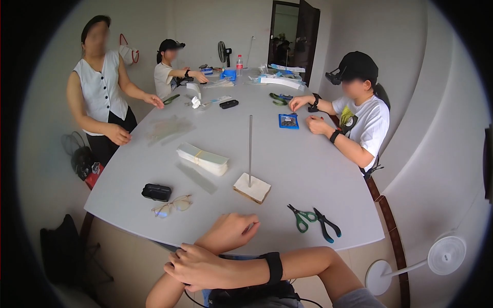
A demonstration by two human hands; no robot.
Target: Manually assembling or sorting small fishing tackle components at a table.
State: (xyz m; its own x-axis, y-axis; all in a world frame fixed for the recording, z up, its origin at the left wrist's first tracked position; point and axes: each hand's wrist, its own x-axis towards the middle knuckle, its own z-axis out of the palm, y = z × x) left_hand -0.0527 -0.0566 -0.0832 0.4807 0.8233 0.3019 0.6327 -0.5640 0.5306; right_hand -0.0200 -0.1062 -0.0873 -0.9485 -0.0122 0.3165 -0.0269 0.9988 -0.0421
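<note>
Head view, pale wall (205, 20), grey table (318, 169), left hand (231, 232) half-curled, right hand (203, 265) clasping left forearm (165, 291)

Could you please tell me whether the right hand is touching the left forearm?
Touching: the head view shows the right hand lying across the left forearm, curled over it with no visible gap.
</note>
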